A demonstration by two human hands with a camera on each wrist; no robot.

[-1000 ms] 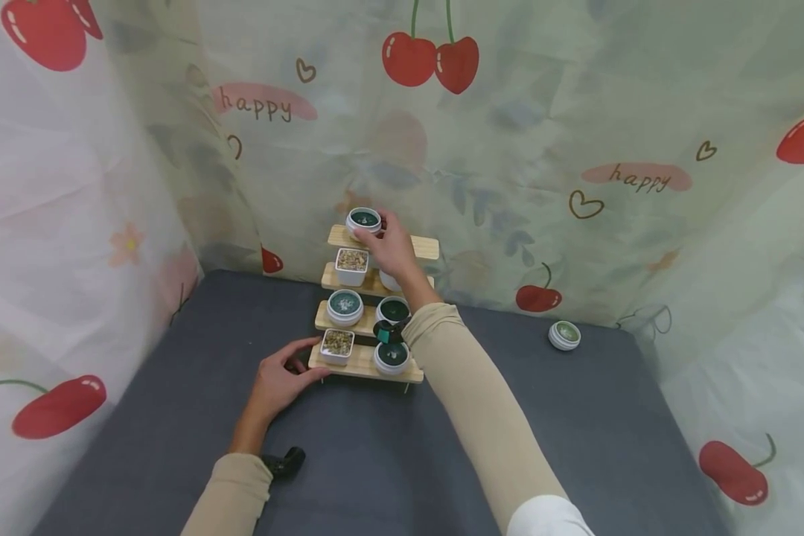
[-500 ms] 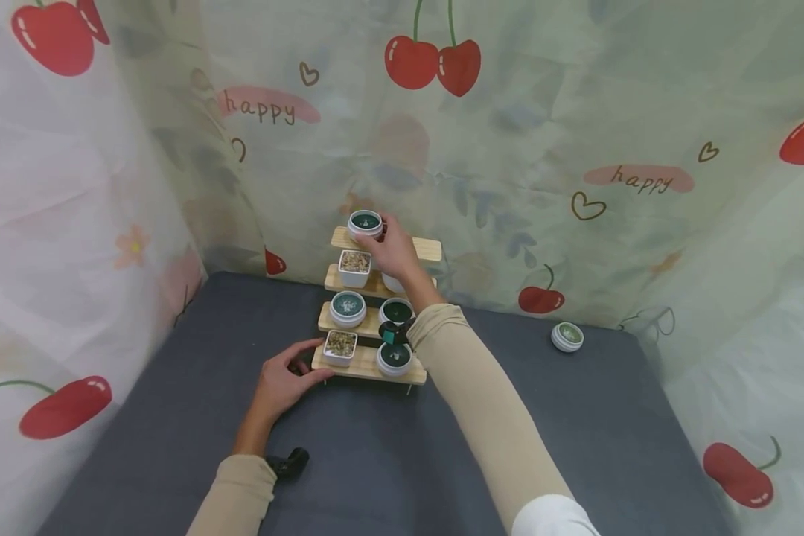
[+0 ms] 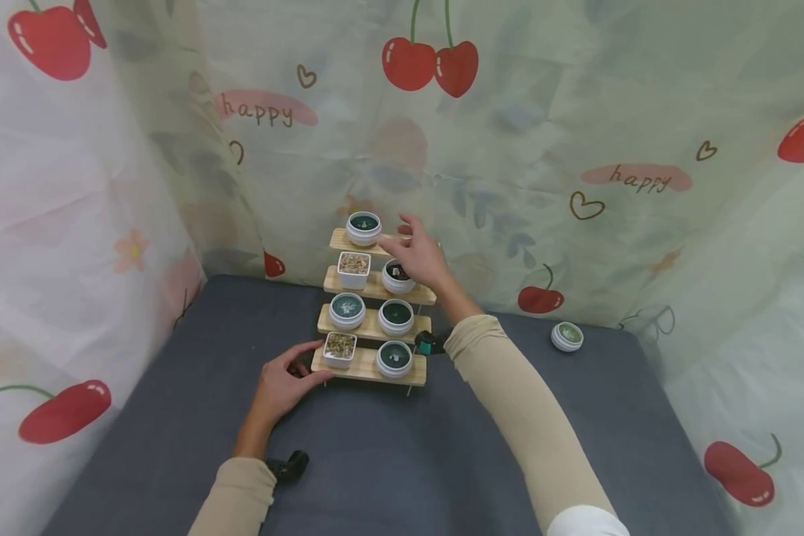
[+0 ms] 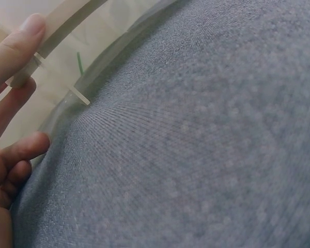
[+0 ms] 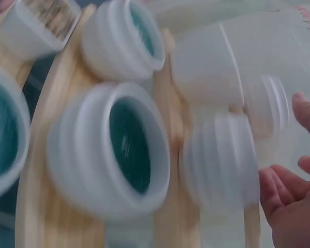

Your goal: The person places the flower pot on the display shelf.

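Observation:
A four-tier wooden stand [image 3: 365, 362] holds small white pots, in two columns on its lower tiers. My left hand [image 3: 283, 383] grips the left end of the lowest plank, thumb on one face and a finger behind it in the left wrist view. On the top tier's left end sits a round white pot [image 3: 364, 229] with a dark green surface. My right hand [image 3: 418, 251] is just right of it, fingers spread and holding nothing. Below that hand a round pot [image 3: 397, 275] is partly covered by it. A square pot [image 3: 353, 269] of pale grains stands on the second tier.
A lone round pot with a pale green top [image 3: 566, 336] rests on the dark grey cloth [image 3: 496, 417] at the far right. Cherry-printed curtains [image 3: 522, 134] close in the back and both sides. A thin wire loop [image 3: 656, 320] shows at the back right.
My right hand has let go of the top-tier pot and drawn away to the right. That pot stays on the plank. My left hand keeps its grip on the lowest plank.

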